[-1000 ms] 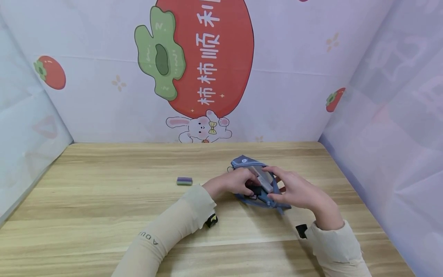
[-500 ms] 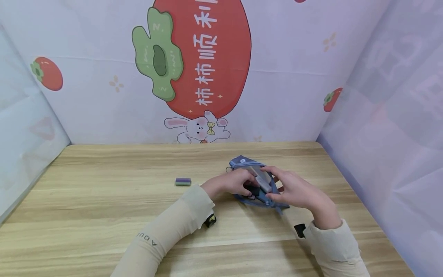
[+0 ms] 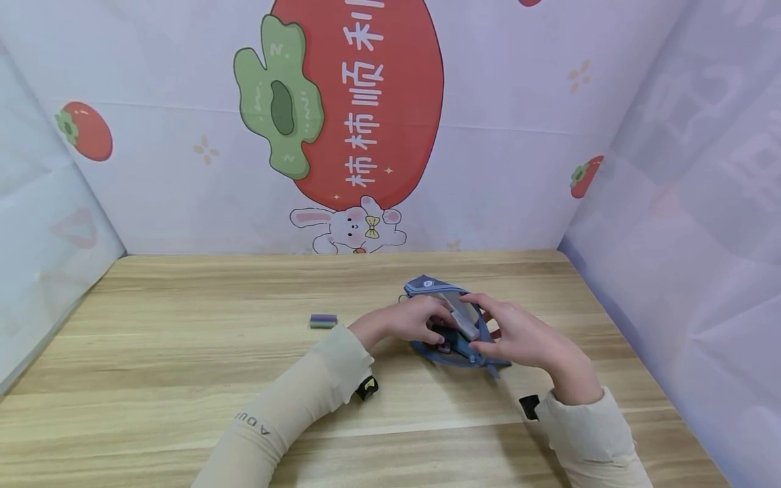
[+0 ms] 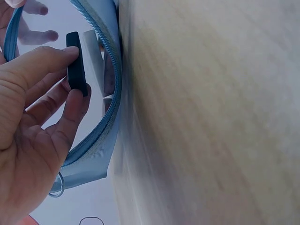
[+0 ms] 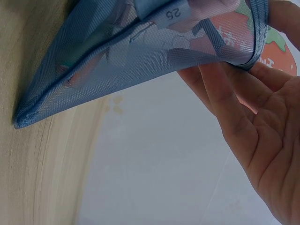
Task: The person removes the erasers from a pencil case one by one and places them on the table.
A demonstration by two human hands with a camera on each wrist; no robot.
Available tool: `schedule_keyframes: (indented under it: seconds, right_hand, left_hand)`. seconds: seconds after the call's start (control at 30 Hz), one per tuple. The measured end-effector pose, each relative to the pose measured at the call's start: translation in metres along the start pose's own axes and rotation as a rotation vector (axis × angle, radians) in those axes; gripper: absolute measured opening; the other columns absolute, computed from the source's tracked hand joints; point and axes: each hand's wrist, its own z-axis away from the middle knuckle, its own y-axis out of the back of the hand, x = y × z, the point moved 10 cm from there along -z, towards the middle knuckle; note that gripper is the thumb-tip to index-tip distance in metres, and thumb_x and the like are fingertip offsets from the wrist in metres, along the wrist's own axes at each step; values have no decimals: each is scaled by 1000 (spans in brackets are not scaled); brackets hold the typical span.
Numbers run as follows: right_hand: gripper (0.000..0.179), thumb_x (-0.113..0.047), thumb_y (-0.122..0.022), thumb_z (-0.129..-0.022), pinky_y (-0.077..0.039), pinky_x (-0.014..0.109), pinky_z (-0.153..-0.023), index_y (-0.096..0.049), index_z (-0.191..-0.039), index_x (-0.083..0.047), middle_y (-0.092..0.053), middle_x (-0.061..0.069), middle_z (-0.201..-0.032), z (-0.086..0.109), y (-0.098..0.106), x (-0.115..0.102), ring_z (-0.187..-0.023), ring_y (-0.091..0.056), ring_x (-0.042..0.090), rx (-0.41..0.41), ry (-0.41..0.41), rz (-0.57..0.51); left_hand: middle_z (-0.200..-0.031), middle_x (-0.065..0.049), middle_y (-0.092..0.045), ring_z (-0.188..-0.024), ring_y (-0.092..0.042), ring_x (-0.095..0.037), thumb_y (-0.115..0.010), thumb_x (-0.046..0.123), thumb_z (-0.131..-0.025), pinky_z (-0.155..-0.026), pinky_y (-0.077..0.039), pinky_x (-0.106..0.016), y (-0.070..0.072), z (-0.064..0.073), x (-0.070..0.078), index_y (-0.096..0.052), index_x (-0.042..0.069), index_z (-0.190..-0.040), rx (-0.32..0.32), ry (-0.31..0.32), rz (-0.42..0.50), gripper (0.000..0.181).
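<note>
A blue mesh zip pouch [image 3: 427, 287] lies on the table right of centre, its zipped mouth spread apart. My left hand [image 3: 415, 320] reaches into that mouth. In the left wrist view its thumb and fingers pinch a small dark rectangular block [image 4: 76, 63]. My right hand [image 3: 526, 335] grips the pouch's right edge; in the right wrist view its fingers are partly behind the mesh [image 5: 136, 70]. A light grey elongated piece [image 3: 466, 325] shows at the mouth between the hands. Other contents show through the mesh, their kinds unclear.
A small purple-and-green striped block [image 3: 323, 321] lies on the wooden table [image 3: 201, 352] left of the pouch. Printed sheets [image 3: 500, 183] stand behind the table and along both sides. Black wrist-camera parts [image 3: 367, 388] show beneath the left cuff.
Both hands stay at the pouch with almost the same hold. The left forearm has shifted very slightly left, and the head view has moved a little.
</note>
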Motion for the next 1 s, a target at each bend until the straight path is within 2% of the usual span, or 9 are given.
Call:
schedule_keyframes:
  seconds: [0.17, 0.37, 1.0]
  right_hand:
    - [69, -16, -74, -88, -58, 27, -74, -39, -146, -3, -62, 20, -123, 0, 0, 0, -108, -62, 33, 0, 0, -3]
    - [69, -17, -74, -89, -57, 27, -74, -39, -147, -3, -63, 20, -123, 0, 0, 0, -108, -62, 32, 0, 3, -2]
    - [69, -16, -74, -88, -58, 29, -75, -39, -147, -5, -63, 20, -122, -1, 0, -1, -108, -63, 32, 2, -3, 1]
  left_hand:
    - [-125, -7, -63, -98, -57, -13, -70, 12, -92, -86, -49, -18, 3, 5, 1, -68, 8, -125, 7, 6, 18, 33]
    - [-122, -6, -62, -95, -55, -12, -70, 12, -92, -81, -49, -17, 5, 10, 4, -68, 8, -125, 15, -26, 18, 33]
    - [-121, -3, -61, -100, -55, -13, -69, 11, -92, -82, -52, -19, 14, 31, 4, -69, 11, -124, 35, -24, 83, 32]
